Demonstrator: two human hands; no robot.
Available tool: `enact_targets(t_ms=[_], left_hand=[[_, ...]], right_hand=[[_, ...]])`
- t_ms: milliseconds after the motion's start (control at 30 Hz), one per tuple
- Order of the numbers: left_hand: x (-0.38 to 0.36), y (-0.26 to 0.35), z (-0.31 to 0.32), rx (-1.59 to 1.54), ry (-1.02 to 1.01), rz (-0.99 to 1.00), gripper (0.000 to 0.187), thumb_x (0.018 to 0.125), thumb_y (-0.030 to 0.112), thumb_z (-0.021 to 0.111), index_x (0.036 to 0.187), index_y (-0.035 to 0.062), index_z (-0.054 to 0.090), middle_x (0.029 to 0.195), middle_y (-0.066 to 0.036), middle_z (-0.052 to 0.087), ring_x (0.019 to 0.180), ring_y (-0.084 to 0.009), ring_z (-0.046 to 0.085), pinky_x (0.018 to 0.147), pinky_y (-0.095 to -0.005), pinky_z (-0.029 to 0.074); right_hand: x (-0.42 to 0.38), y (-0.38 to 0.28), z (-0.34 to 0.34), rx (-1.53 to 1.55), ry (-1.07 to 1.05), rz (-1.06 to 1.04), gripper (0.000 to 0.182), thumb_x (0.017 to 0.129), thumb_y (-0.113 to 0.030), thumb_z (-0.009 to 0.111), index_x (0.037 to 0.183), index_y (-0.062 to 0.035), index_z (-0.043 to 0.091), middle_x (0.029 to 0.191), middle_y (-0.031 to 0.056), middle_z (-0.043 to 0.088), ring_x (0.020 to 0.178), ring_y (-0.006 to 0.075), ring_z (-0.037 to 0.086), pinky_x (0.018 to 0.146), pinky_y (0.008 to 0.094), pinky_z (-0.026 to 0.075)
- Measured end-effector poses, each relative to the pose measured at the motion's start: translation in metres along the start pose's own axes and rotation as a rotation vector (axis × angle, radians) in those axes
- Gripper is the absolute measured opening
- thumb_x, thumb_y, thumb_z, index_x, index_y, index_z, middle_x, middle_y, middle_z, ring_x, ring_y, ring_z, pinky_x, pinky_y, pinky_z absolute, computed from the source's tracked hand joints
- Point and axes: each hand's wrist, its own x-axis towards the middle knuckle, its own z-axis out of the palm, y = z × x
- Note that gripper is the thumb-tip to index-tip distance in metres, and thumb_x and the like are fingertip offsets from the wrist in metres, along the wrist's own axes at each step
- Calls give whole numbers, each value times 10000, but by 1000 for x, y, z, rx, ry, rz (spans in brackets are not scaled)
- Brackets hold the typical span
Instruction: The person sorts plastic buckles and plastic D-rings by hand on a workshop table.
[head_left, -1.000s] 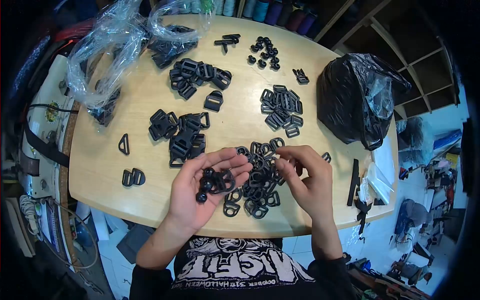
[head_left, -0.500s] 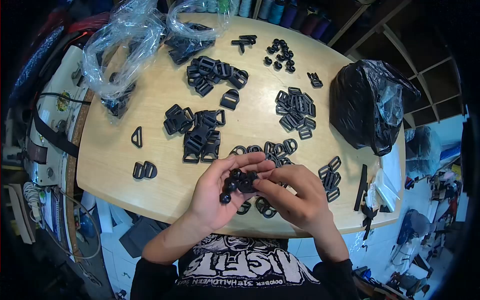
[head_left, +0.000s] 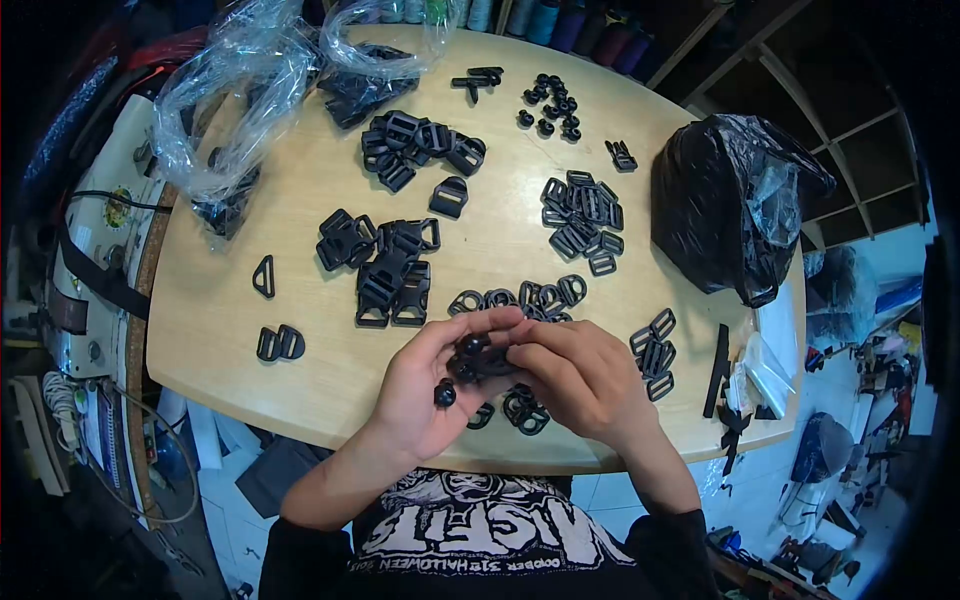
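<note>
My left hand is cupped palm up with several round black cord locks in it. The fingers of my right hand are closed over the same palm, pinching a dark plastic piece whose shape is partly hidden. Just beyond my fingertips lies a pile of black ring-shaped buckles. A few more rings show on the table below my hands. Farther off, at the top, is a group of round cord locks like those in my palm.
On the wooden table lie side-release buckles, ladder-lock buckles, strap sliders and oval loops. A black plastic bag stands at the right, clear plastic bags at the upper left. A sewing machine borders the left edge.
My right fingers have curled further over the left palm and now cover more of the black pieces. The pieces in the palm have shifted. The view has moved slightly.
</note>
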Motion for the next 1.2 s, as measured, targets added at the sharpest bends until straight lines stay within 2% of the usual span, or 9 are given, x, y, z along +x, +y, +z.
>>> enact_targets(t_ms=[133,200,300,533,667,867,933,1000,1200], left_hand=[[1,2,-1,-109,-41,-48,460,1014,247,297,1272,-86,481,1238,-223,573,1176,-293,563,1024,-416,465],[0,3,9,-62,74,5,460,1008,248,313,1256,-105,471,1223,-249,565,1179,-341,558,1038,-431,457],[-1,10,10,-36,106,87,457,1003,244,322,1240,-120,466,1212,-267,559,1181,-373,551,1051,-441,447],[-5,16,-8,-40,48,190,462,1005,261,321,1225,-114,479,1220,-281,555,1181,-376,551,1051,-449,445],[-4,9,1,-38,58,173,463,1005,262,321,1225,-113,479,1201,-279,566,1181,-378,550,1049,-451,447],[2,7,1,-42,43,145,439,1005,248,338,1205,-105,506,1155,-267,592,1111,-383,591,978,-443,506],[2,9,0,-14,3,163,456,1003,263,319,1210,-98,505,1167,-261,586,1127,-370,579,993,-437,489],[4,8,0,-30,-18,177,457,1004,264,314,1203,-97,512,1157,-258,593,1123,-370,583,984,-436,493],[10,7,5,-4,-16,166,457,1005,266,311,1192,-94,522,1142,-249,604,1101,-368,596,978,-435,496]], right_hand=[[-7,1,-7,150,114,145,326,749,-29,722,1056,-10,612,993,118,642,842,261,650,680,337,530],[-10,1,-16,231,117,249,275,779,-8,701,1035,-7,599,996,136,628,827,277,649,691,333,530],[-16,3,-20,358,84,573,184,826,14,626,1002,9,570,1025,166,604,780,277,646,685,332,529],[-19,5,-5,229,-52,479,148,814,-54,669,932,-7,592,1059,144,607,925,299,628,785,362,519],[-17,9,3,125,18,485,225,811,-72,694,1012,-10,612,1086,136,603,962,298,615,810,365,514],[-27,0,-40,155,203,609,142,837,-81,684,968,-36,654,949,113,645,708,200,648,645,298,521],[-51,-15,-69,448,-348,771,148,836,-133,700,965,-75,657,918,69,649,690,204,651,619,322,517],[-68,-34,-72,397,-631,745,161,828,-187,715,957,-112,655,897,41,645,697,229,658,614,349,520],[-99,-44,-47,279,-505,821,191,810,-195,721,963,-109,645,892,56,636,718,253,660,626,364,528]])
